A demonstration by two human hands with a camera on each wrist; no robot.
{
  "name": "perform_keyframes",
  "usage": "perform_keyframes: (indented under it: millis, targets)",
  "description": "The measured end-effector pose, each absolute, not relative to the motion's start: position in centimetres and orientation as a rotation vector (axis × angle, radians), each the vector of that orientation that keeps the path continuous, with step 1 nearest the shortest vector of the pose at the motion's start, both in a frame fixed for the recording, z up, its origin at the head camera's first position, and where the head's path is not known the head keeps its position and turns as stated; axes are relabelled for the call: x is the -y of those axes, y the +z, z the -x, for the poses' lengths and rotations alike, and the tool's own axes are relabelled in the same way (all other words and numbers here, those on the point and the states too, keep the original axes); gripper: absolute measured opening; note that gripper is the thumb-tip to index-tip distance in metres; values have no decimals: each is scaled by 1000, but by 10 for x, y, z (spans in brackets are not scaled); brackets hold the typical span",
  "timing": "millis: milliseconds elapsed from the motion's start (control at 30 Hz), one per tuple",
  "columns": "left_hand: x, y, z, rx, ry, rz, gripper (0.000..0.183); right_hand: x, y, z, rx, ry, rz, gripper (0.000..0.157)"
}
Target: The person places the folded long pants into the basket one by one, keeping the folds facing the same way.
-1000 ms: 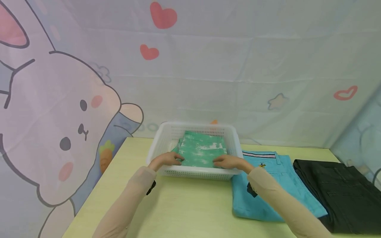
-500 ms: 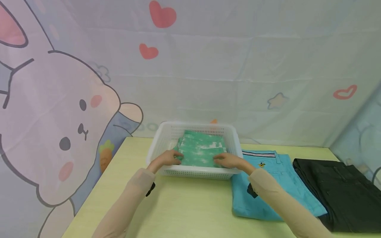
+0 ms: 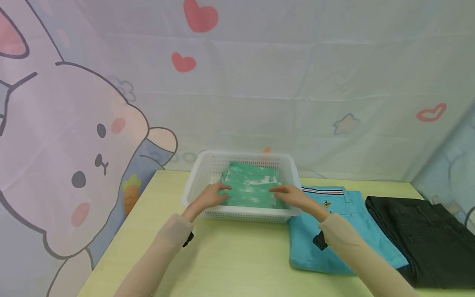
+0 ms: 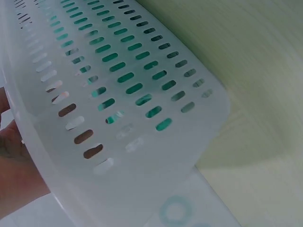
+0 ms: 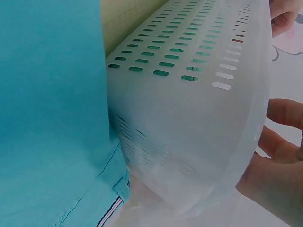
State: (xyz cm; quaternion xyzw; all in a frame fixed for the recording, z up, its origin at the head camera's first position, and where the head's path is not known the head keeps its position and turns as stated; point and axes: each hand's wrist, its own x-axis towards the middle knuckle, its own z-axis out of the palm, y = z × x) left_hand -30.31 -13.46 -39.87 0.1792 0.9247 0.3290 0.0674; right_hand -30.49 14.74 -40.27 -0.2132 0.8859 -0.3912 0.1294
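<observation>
A white perforated plastic basket (image 3: pixel 241 213) stands at the back of the table. In it lies a folded green garment with pale mottling (image 3: pixel 252 185); its kind cannot be told. My left hand (image 3: pixel 209 196) reaches over the basket's front left, fingers loosely extended near the garment's left edge. On the other side my right hand (image 3: pixel 293 196) has its fingers loosely extended at the garment's right edge. Whether either touches the cloth is unclear. The right wrist view shows the right hand (image 5: pixel 279 161) beyond the basket rim, thumb and fingers apart. The basket wall (image 4: pixel 128 85) hides most of the left hand (image 4: pixel 21 170).
Folded turquoise trousers (image 3: pixel 315 247) with a striped waistband lie right against the basket. Farther right are folded black trousers (image 3: pixel 430 243). A printed cloth backdrop (image 3: pixel 252 103) hangs behind the pale yellow table (image 3: pixel 230 255).
The right hand has shifted slightly up and to the right, its fingers straighter. The left hand has risen a little, its fingers more extended. The garment stays in place.
</observation>
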Motion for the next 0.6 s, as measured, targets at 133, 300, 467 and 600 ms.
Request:
perform_keyframes:
  millis: [133,300,467,600]
  targets:
    - [133,-398,299,-2807,1034,-578,34,-151,-403,299,-2569,-1194,677,40]
    - [127,-395,294,-2804,1058,-600,34,-152,-403,292,-2612,-1216,702,37]
    - [123,-395,290,-2835,1030,-622,33,-153,-403,287,-2671,-1229,726,34]
    - [121,-396,288,-2880,1023,-664,31,-152,-403,282,-2732,-1211,790,32]
